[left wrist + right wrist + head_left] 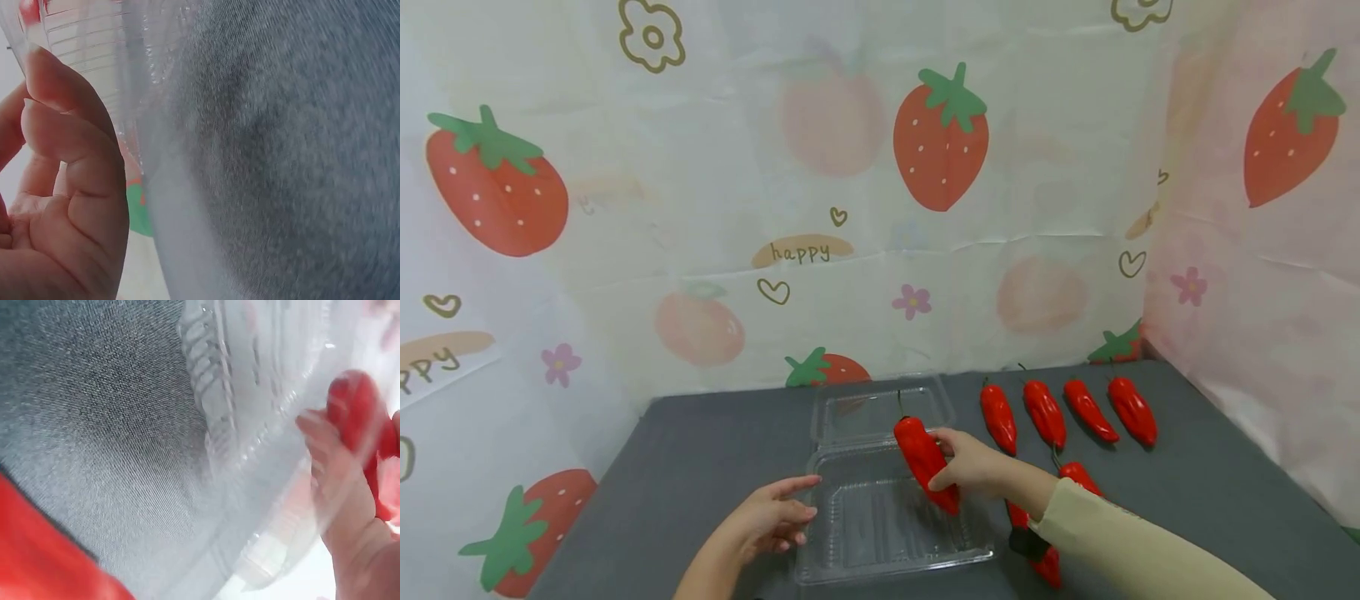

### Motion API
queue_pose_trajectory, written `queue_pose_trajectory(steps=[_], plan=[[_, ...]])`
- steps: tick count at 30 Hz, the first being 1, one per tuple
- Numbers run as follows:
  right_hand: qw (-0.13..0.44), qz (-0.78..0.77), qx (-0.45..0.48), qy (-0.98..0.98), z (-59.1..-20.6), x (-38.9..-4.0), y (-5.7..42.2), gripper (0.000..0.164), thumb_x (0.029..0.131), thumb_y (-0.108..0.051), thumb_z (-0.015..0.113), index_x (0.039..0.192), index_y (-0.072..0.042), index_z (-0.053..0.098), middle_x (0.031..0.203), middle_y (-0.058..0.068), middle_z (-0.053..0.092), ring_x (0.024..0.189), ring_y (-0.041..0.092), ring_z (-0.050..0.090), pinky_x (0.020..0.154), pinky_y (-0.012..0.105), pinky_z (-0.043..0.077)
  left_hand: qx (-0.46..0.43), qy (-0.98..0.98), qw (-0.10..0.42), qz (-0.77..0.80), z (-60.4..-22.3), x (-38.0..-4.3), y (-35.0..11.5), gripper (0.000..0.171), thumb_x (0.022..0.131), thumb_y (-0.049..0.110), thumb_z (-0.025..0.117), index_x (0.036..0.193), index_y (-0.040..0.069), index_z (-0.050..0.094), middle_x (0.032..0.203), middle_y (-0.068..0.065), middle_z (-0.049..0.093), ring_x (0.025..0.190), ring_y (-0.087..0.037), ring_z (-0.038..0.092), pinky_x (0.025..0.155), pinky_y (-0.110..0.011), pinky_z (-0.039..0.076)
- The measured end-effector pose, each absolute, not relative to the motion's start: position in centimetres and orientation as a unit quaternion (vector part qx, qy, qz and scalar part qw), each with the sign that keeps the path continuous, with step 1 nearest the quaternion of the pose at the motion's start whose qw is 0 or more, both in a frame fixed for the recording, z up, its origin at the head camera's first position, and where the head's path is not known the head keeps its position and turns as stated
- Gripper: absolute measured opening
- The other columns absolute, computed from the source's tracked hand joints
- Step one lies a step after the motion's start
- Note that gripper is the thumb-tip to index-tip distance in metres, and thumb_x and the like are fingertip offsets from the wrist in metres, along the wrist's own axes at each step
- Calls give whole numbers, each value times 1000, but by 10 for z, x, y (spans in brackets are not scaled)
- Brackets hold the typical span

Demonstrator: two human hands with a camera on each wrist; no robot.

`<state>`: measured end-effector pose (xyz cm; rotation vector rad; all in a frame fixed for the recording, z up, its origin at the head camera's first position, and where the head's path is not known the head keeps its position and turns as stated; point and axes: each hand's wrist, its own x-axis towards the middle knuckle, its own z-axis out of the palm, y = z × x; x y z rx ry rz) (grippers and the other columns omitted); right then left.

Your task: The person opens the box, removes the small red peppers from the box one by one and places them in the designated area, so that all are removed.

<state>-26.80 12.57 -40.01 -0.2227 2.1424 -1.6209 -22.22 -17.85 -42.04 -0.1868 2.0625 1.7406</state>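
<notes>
A red chili pepper [921, 458] with a thin dark stem hangs over a clear plastic clamshell box [880, 517]. My right hand [973, 464] grips it between thumb and fingers, and the same pepper [356, 412] shows behind the box wall in the right wrist view. The box lies open, its lid [880, 408] folded back toward the wall. At the box's left edge my left hand [771, 518] is held with relaxed fingers, the index fingertip right at the rim. In the left wrist view, the left hand's fingers [81, 137] overlap the ridged plastic [87, 37].
Several red peppers [1045, 414] lie in a row on the grey table [722, 450] at the back right. Others [1078, 477] lie nearer, partly hidden by the right forearm. A dark band [1028, 543] crosses one of them. Behind stands a strawberry-print cloth [850, 183].
</notes>
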Motion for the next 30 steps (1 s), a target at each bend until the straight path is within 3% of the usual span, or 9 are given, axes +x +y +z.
queue_pose_trajectory(steps=[7,12,16,23,30], plan=[[232,-607,-61,758,-387,-262,140,85,78,14,68,150,-7,30,129,22,50,101,37,55,68,55,55,-73,751,218,620,-418,-223,-183,60,90,4,64,146,0,41,86,-6,61,54,-8,58,49,-18,42],[238,-609,-66,753,-382,-260,152,87,79,11,69,152,-8,25,130,22,49,97,36,58,68,53,55,-76,755,216,615,-418,-220,-182,60,91,5,65,146,0,40,89,-9,62,54,-9,60,49,-19,45],[231,-605,-58,760,-378,-259,161,86,80,9,69,152,-8,25,135,25,46,103,38,55,69,54,55,-67,760,206,613,-417,-217,-181,60,91,5,64,145,-1,40,90,-9,61,55,-10,61,50,-20,46],[220,-608,-60,760,-370,-255,179,87,83,8,68,153,-5,18,143,32,34,114,45,48,74,58,53,-60,761,182,620,-416,-214,-179,58,91,3,64,143,-5,41,82,-4,55,55,-10,58,49,-20,45],[216,-591,-60,775,-368,-252,201,91,84,4,68,154,-1,10,150,38,11,126,53,33,79,61,50,-52,759,181,624,-419,-213,-181,57,92,4,63,143,-6,39,78,-3,56,54,-9,57,49,-19,44]])
